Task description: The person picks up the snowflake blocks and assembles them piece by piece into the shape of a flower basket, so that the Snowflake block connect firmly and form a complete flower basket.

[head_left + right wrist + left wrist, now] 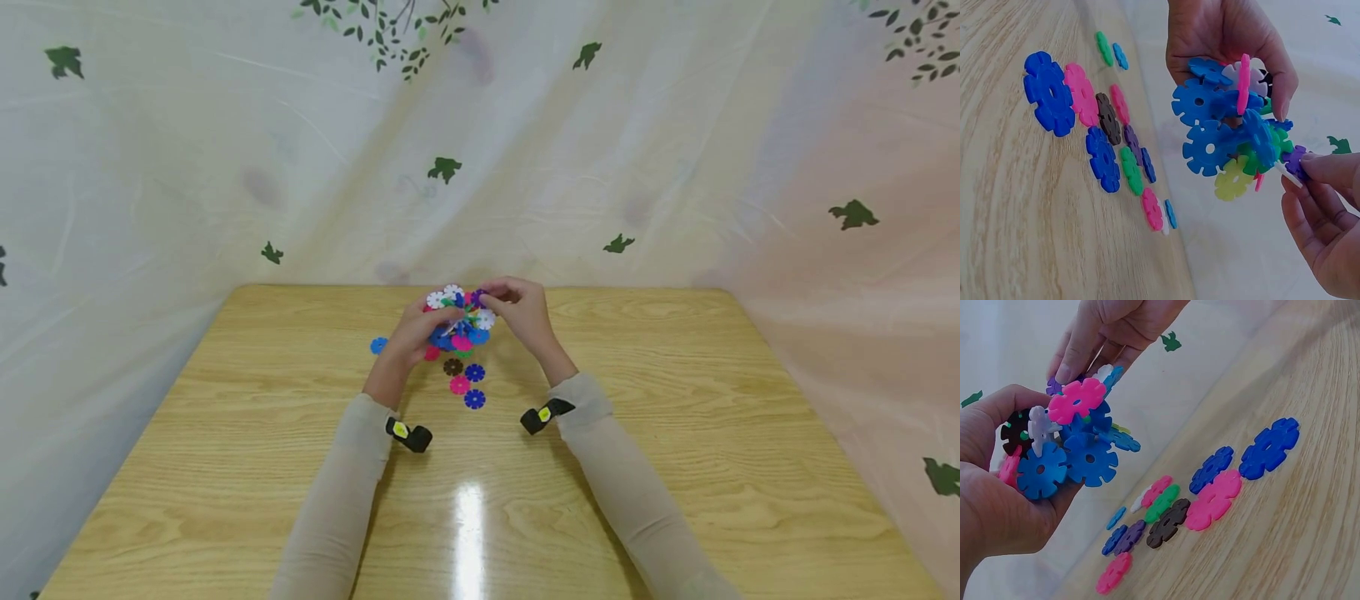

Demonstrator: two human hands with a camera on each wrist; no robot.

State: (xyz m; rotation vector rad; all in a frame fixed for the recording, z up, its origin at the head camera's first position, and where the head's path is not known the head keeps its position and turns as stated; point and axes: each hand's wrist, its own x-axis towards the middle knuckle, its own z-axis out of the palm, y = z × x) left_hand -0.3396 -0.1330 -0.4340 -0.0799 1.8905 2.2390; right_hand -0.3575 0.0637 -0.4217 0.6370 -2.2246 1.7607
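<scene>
1. The left hand [417,330] grasps the ball-like cluster of many-coloured, flower-shaped plastic discs [1075,434]; its fingers curl around it and its thumb lies across the top.
2. The right hand [525,312] pinches a small purple, notched plastic disc [1295,161] between thumb and fingers, at the far right side of the cluster.
3. The work appears to be joining this disc by its notches. Whether it is already locked in, I cannot tell, because the fingertips cover the place.
4. To do it well, I would turn the purple disc until its notch faces a free notch of a neighbour, with the two discs crossed, and then push straight, without twisting.
5. The left hand should support the cluster firmly behind the pushed place, but not squeeze the outer discs, which could bend or come loose.
6. Relative to the grip, the cluster lies to the right of the left palm, and its blue discs face the near side, outside the fingers. The purple disc sits at the right fingertips, with a part showing beyond them.
7. The cluster is above the far part of the light wooden table [675,458]. Loose discs, such as the dark brown plastic one [453,367], lie nearer, below the hands.
</scene>
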